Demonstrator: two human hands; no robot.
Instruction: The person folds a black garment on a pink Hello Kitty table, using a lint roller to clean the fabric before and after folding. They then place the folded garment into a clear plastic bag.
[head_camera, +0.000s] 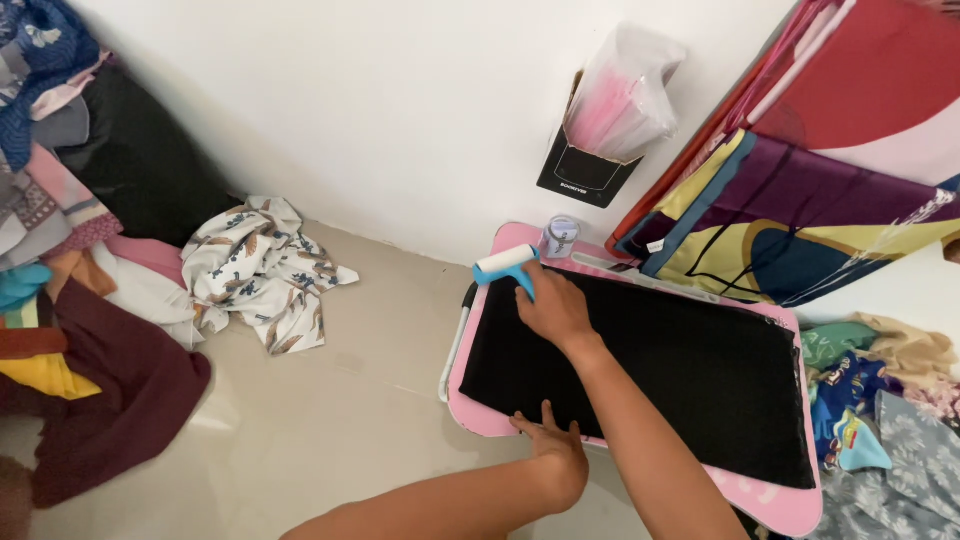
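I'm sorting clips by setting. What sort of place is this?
Probably a room in a home used for laundry or clothes care. Heaps of clothes lie on the tiled floor, a black cloth is spread on a small pink table, and the right hand holds a lint roller.

**Lint roller and black cloth on the pink worktop**

A lint roller (507, 266), white drum on a blue handle, lies at the far left corner of a black cloth (660, 370). The cloth is spread flat and rectangular, covering most of the worktop (770, 500), whose pink rim shows around it.
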